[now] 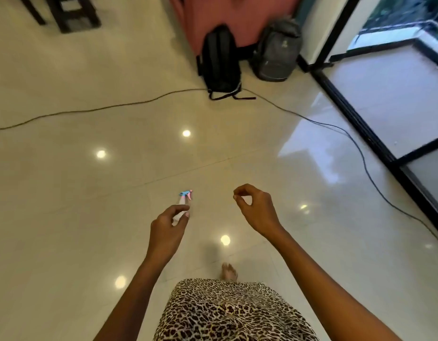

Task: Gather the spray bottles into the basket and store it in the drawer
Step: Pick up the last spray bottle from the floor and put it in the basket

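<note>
Our left hand (167, 225) curls round the spray bottle (185, 195), its nozzle just beyond the fingers, likely for carrying to the unseen basket; our right hand (256, 207), alongside, curls on nothing.

Black backpack (220, 60) beside grey backpack (277, 50), by pink furniture (237, 18); cable (90, 110) across glossy floor (65, 205).
</note>
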`<state>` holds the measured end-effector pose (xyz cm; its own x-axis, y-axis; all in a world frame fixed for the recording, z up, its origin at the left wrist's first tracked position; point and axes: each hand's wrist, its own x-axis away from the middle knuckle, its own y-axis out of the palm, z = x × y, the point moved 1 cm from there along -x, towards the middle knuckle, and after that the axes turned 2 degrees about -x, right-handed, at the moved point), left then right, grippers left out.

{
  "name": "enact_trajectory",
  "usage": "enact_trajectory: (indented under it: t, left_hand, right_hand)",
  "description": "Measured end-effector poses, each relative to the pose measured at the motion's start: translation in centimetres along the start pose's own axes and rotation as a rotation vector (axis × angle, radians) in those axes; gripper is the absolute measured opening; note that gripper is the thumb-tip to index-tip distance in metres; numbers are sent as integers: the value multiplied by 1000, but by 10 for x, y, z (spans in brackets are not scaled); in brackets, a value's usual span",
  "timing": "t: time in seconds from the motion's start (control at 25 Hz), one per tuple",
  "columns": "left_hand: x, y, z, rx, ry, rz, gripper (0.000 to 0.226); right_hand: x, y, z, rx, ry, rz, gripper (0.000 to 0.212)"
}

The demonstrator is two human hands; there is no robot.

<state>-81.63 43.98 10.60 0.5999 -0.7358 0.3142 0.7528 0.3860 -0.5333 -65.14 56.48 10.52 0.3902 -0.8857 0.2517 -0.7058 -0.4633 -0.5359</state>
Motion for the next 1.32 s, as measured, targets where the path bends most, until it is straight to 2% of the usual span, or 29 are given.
enact_trajectory:
  t: [0.2,0.4,0.56,0.8,1.08,1.24,1.32]
  left_hand:
    - [-63,-18,-26,-17,-99,40,18]
    - [-152,-31,-64,-89,-174,-88,21]
    - [-216,-20,-113,-144,-263,-200,23]
    - [-318,42,-230,-172,-431,-321,35]
    - [-421,169,-417,-184,-628,-354,63]
    - [-448,219,-478,-147,-721,-383,84]
    - [-455,238,-500,-116,-732,-414,86]
  right_hand:
    - [-76,55,-16,29,33,-148,15]
    - [-150,128,-13,53,166,-200,13]
    - [-202,194,20,117,247,-283,13]
    - [-287,307,123,238,414,-429,19]
    - [-375,463,305,233,572,-497,18]
    - [-407,521,357,162,660,-499,33]
    - [-416,545,373,109,686,-490,41]
